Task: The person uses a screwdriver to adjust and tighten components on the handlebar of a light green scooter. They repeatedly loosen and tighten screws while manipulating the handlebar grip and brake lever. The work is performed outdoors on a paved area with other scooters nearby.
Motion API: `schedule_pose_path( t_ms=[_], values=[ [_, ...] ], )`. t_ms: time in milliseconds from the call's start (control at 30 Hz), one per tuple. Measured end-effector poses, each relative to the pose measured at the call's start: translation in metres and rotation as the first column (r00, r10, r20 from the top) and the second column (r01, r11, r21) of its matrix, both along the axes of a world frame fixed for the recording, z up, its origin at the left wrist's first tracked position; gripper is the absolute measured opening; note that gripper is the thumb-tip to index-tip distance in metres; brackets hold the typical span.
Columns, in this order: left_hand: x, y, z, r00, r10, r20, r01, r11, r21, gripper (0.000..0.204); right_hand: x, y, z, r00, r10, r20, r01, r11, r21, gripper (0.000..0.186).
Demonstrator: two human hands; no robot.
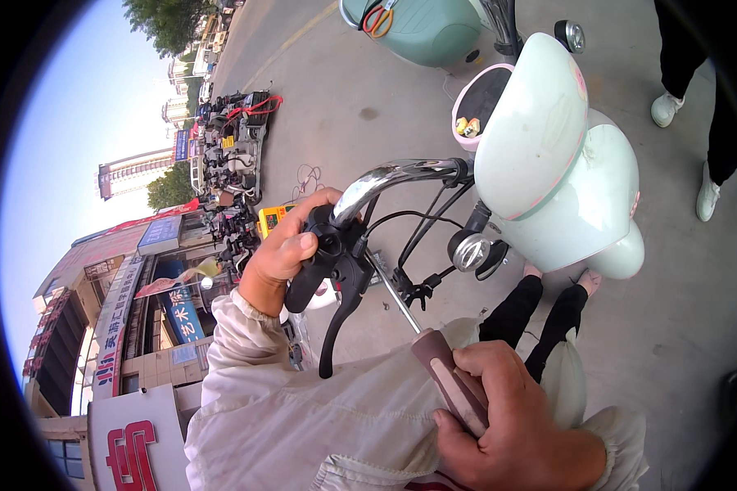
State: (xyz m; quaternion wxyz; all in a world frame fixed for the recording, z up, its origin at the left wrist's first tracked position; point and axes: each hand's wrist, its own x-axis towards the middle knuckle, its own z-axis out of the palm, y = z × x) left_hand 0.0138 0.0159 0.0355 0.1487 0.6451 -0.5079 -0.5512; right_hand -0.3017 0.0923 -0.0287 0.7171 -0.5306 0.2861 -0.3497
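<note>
My left hand [287, 250] is closed around the black switch and brake-lever housing [329, 239] at the end of a chrome handlebar [401, 173], thumb pressed on the housing. A black brake lever [342, 315] curves away from it. In my right hand [516, 417] is a screwdriver [442, 368] with a brown and beige handle. Its metal shaft slants up to the underside of the housing beside the lever; the tip is hidden there. The handlebar belongs to a pale mint scooter [540, 139]. Black cables [422, 217] run along the bar.
A round lamp [469, 250] sticks out below the handlebar. A teal scooter body [438, 37] with orange-handled scissors [377, 21] on it stands beyond. At right is a person's white shoe [667, 109]. Parked scooters [233, 155] line the street by shopfronts. A yellow device [273, 218] shows past my left hand.
</note>
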Motion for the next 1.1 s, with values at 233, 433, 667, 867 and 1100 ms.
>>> schedule_pose_path(
  t_ms=[233,433,667,867,1100],
  values=[
    [-0.008,0.001,0.008,0.998,-0.061,0.028,0.063,0.997,-0.043,0.064,0.009,0.005,-0.041,0.998,0.026,0.054,-0.037,0.976,0.214,0.042],
    [-0.012,-0.003,0.008,0.996,-0.079,0.052,0.082,0.996,-0.040,0.063,0.022,0.015,-0.069,0.985,-0.079,0.151,0.035,0.961,0.274,0.040],
    [-0.013,-0.001,0.007,0.995,-0.062,0.082,0.066,0.997,-0.047,0.064,0.016,0.017,-0.048,0.985,-0.142,-0.098,0.147,0.988,0.053,0.044],
    [-0.012,0.002,0.006,0.994,-0.042,0.105,0.047,0.998,-0.044,0.079,0.004,0.014,-0.033,0.998,-0.021,-0.061,0.034,0.976,0.213,0.046],
    [-0.029,0.010,0.013,0.990,0.017,0.142,-0.008,0.998,-0.059,0.085,-0.001,0.017,-0.057,0.999,-0.030,0.037,0.026,0.994,0.110,0.050]
  ],
)
